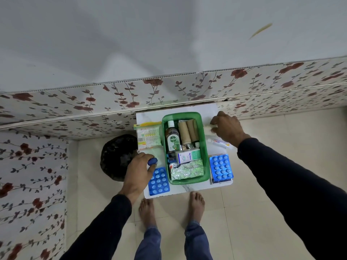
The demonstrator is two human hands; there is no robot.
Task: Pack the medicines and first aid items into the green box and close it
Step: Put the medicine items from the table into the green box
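The green box (205, 147) stands open on a small white table (187, 190). Inside lie a Dettol bottle (172, 140), brown bandage rolls (187, 133), a small white medicine carton (188, 156) and foil tablet strips (187, 170). My left hand (139, 173), left of the box, is closed around a small blue-capped item (152, 161). My right hand (228, 128), right of the box, grips a white wad like cotton or gauze (208, 129). Blue tablet blisters lie at the front left (159, 182) and at the right (221, 167). A pack of cotton buds (148, 136) and an ointment tube (219, 142) rest on the table.
A black round object (116, 156) sits on the tiled floor left of the table. Floral wall panels run behind the table and along the left. My bare feet (196, 205) stand at the table's front edge. No lid for the box is visible.
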